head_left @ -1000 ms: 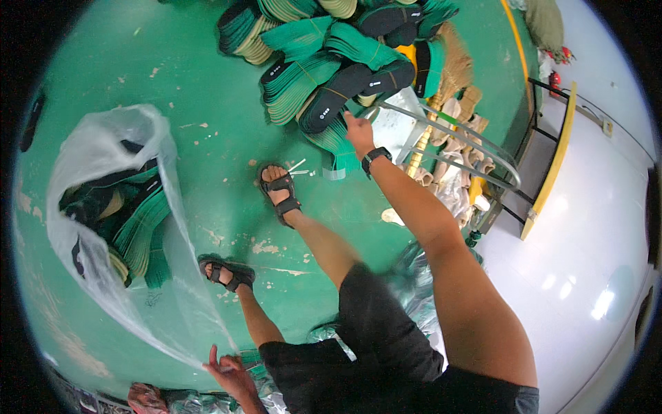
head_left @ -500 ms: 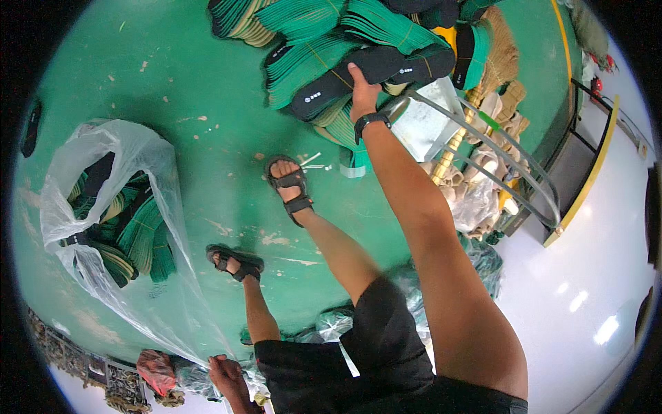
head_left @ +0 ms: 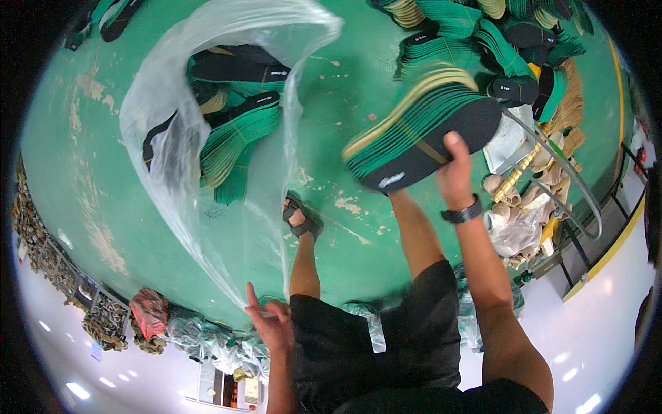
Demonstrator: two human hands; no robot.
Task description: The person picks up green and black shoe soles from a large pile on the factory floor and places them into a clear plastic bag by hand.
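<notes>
My right hand (head_left: 456,181) grips a thick strapped bundle of insoles (head_left: 424,138), held tilted in the air over the floor. Its outermost insole is black, with green and yellow edges stacked behind. My left hand (head_left: 274,326) pinches the edge of a large clear plastic bag (head_left: 162,103), the index finger stretched out. The bag lies to the left with its mouth gaping. Inside it, several insole bundles (head_left: 238,141) in black and green show through the opening. The bundle in my right hand is apart from the bag.
A pile of insole bundles (head_left: 441,52) lies at the far right. Beside it are a metal cart with a tubular handle (head_left: 586,200) and beige shoe-shaped pieces (head_left: 527,221). More insoles (head_left: 121,19) lie at the far left. A red bag (head_left: 149,312) and other plastic bags line the near edge.
My right hand has lifted an insole bundle off the pile and brought it nearer. My left hand still holds the bag, which now gapes wider. The whole view has swung left.
</notes>
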